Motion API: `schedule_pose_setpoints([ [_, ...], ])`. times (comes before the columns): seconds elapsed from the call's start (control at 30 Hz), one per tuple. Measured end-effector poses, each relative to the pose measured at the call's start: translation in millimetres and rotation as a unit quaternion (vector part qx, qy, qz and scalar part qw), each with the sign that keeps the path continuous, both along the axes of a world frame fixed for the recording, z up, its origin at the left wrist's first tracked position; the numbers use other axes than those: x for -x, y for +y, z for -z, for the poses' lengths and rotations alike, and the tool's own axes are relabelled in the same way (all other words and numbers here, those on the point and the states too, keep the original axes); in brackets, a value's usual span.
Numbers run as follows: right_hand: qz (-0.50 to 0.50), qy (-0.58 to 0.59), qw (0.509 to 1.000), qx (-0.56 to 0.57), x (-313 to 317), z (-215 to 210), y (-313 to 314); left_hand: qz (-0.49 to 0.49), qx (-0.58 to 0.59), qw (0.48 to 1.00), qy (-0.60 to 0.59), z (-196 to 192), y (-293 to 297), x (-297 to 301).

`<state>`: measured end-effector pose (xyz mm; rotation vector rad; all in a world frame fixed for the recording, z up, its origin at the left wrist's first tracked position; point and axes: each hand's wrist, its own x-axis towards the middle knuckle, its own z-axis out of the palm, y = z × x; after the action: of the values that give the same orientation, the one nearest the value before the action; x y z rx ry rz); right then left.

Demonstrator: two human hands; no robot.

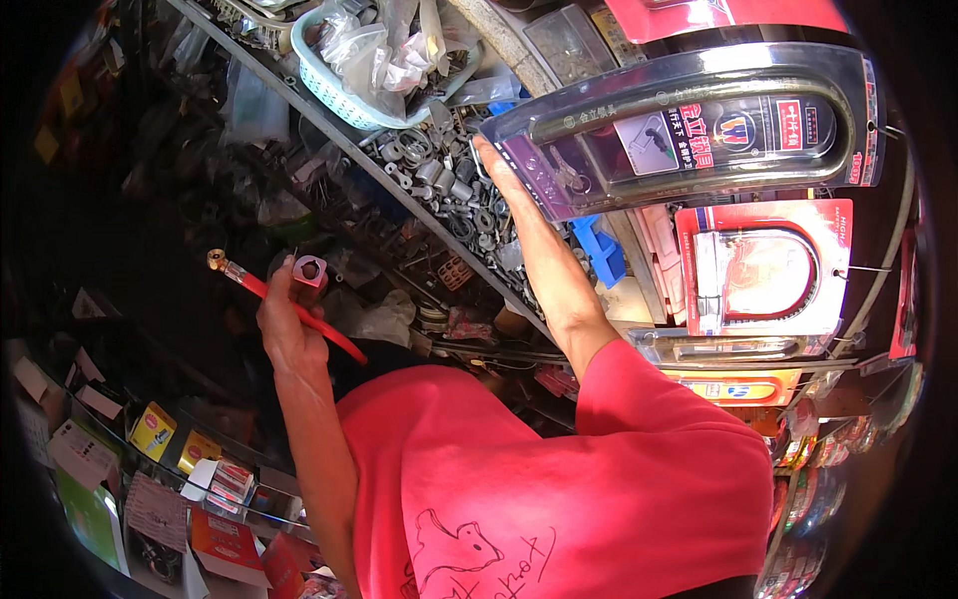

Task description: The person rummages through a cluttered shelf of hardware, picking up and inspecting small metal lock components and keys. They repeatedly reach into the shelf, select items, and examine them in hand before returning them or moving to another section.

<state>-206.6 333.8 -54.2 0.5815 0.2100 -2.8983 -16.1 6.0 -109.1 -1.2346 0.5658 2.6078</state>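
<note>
- A person in a pink shirt (559,469) works at a cluttered hardware shelf (329,130); the left hand (284,319), at centre left of the frame, is clenched around a thin red hose (299,311) with a brass fitting (216,261) at its upper-left end, and also pinches a small pink block (309,270) between the fingertips.
- The right hand (504,185), reaching to upper centre, grips the lower-left edge of a clear blister pack holding a large U-shaped lock (689,125), which fills the upper right of the frame.
- The lock looks heavy and rigid for a one-handed hold; its smooth plastic shell is likely slippery, so a grip near the pack's middle or under its lower edge would probably steady it better than the corner.
- The hose appears light and bendy; held mid-length, its free ends would likely droop or swing.
- A tray of loose metal rings and fittings (449,190) sits just beside the right hand, with a pale blue basket (329,90) of plastic bags to its upper left.
- More packaged locks (763,270) hang at right.
</note>
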Motion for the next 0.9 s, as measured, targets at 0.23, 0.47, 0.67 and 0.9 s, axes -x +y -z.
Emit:
schedule_pose_setpoints([
  [0.23, -0.088, 0.168, 0.130, -0.973, 2, 28, 11, -0.011, 0.009, 1.000, 0.005, 0, 9, 0],
  [0.47, 0.018, 0.193, -0.457, -0.868, 2, 63, 51, 0.034, 0.062, 0.997, 0.027, -14, 28, 0],
  [0.67, -0.015, 0.302, -0.257, -0.918, 4, 65, 78, 0.045, 0.070, 0.994, 0.075, -20, 42, -2],
  [0.9, -0.173, 0.159, 0.017, -0.972, -63, -4, 14, 0.065, 0.078, 0.992, 0.074, -26, 47, -2],
])
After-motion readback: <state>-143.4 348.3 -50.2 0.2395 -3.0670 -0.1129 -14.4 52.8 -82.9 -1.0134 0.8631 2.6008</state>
